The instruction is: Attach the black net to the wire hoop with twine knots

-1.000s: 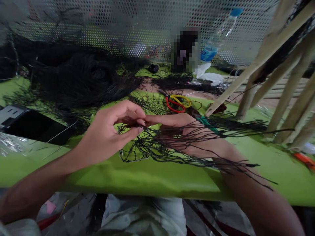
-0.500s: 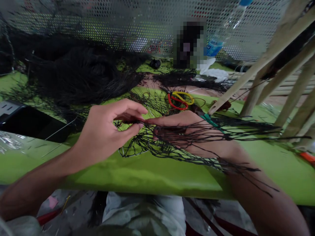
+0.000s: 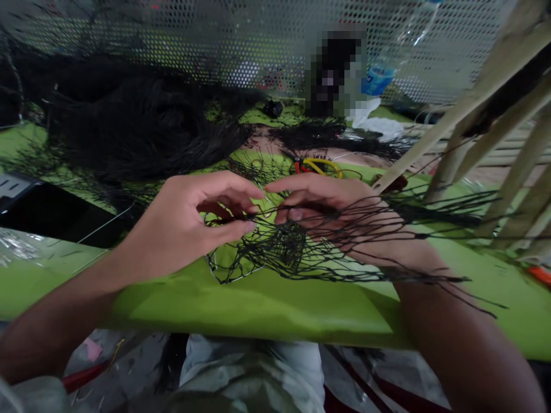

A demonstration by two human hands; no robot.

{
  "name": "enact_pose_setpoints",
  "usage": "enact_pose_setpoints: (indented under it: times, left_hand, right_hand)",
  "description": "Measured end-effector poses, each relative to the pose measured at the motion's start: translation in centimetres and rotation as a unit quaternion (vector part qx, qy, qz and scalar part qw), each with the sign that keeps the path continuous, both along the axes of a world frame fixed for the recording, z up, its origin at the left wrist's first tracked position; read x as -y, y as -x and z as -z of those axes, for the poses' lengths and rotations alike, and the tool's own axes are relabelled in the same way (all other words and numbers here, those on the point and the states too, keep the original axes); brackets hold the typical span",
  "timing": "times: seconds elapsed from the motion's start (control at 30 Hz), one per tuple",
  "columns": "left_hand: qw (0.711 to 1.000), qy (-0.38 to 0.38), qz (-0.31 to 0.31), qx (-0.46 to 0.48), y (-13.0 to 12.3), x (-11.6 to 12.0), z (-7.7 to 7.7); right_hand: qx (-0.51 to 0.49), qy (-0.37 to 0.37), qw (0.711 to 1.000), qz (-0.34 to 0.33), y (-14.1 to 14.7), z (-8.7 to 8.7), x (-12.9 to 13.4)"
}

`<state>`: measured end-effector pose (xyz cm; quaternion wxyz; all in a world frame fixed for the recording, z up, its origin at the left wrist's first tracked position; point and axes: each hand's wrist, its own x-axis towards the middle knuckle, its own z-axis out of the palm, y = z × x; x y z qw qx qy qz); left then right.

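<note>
Netting (image 3: 295,244), black, knotted, spans left hand (image 3: 185,218) and right hand (image 3: 333,190) over green tabletop (image 3: 258,312), strands draping right wrist. Left curled, fingertips pinching strands; right half-open at mesh (firm hold? I cannot tell). Looks light, limp, snag-prone to me; I'd pinch close to knots.

Bench (image 3: 258,312) was bright green, with a big heap of black mesh (image 3: 124,126), a dark boxy thing (image 3: 55,212), a red-and-yellow-handled tool (image 3: 306,166) and crumpled white stuff (image 3: 383,127) lying on it.
</note>
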<state>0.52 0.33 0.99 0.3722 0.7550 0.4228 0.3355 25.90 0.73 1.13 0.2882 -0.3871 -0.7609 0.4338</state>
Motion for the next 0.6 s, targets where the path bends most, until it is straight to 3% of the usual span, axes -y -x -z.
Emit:
enact_pose_setpoints:
  times: [0.07,0.33,0.43,0.6]
  left_hand:
    - [1.000,0.011,0.022,-0.006,0.2,-0.2,-0.1]
    - [0.995,0.023,0.096,-0.031,0.9,-0.6,-0.5]
    - [0.995,-0.006,0.092,-0.046,0.9,-0.6,-0.5]
    - [0.995,-0.044,0.063,-0.059,1.0,-0.2,-0.2]
  right_hand:
    - [-0.008,-0.003,1.000,0.021,-0.2,0.0,-0.1]
    - [-0.050,0.004,0.999,0.002,-1.1,0.3,-0.7]
    - [-0.058,-0.017,0.998,-0.006,-1.5,0.4,-1.5]
    - [0.000,-0.039,0.996,-0.078,-3.7,0.6,-3.0]
